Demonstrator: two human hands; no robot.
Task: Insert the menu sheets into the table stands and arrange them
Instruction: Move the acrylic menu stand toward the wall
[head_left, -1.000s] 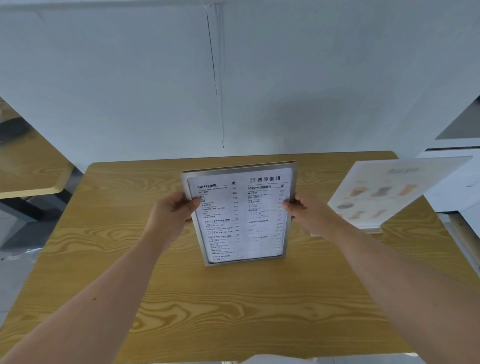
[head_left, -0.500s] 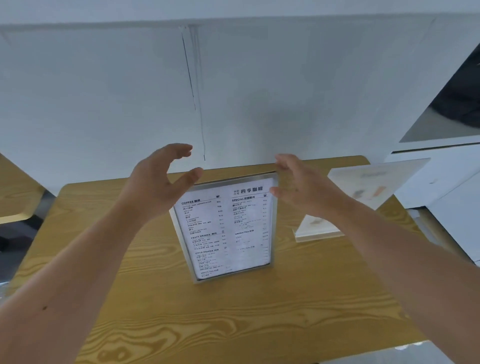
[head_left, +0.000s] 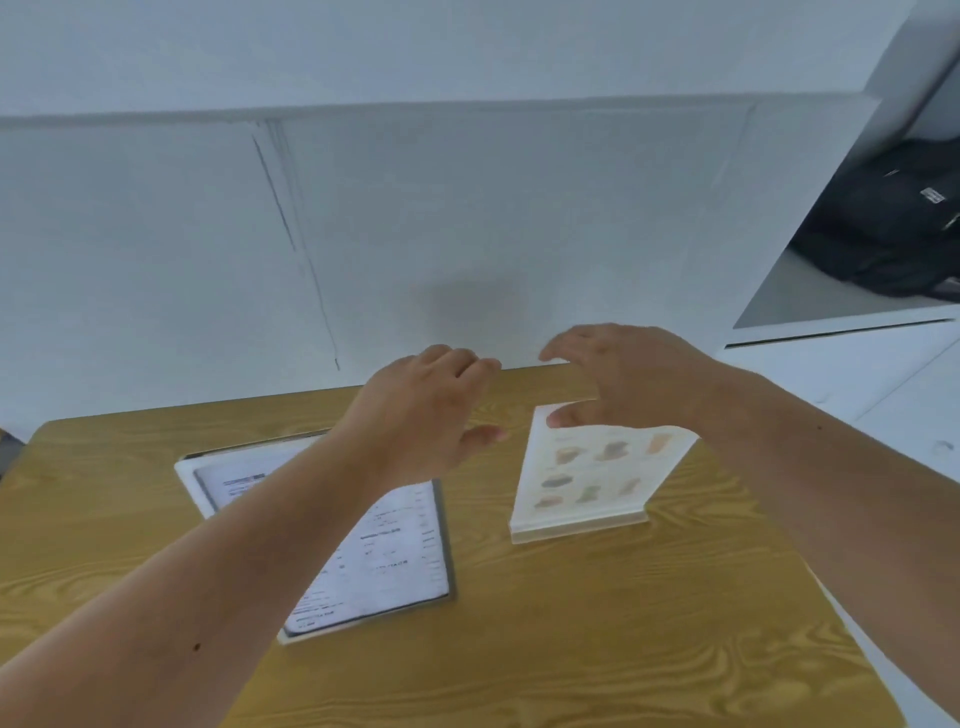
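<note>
A grey-framed stand with a black-and-white text menu (head_left: 395, 561) stands on the wooden table (head_left: 623, 623), partly hidden by my left forearm. To its right stands a clear acrylic stand with a picture menu of drinks (head_left: 587, 483). My left hand (head_left: 431, 410) hovers between the two stands, fingers curled and apart, holding nothing. My right hand (head_left: 634, 379) is spread over the top edge of the picture menu stand, thumb near its top left corner; whether it touches the stand is unclear.
A white wall (head_left: 467, 234) rises directly behind the table's far edge. At the upper right a black bag (head_left: 893, 223) lies on a white counter. The table's right edge runs close to white furniture.
Both hands have let go of the text menu stand and moved right toward the picture menu stand. The view has swung right as well.
</note>
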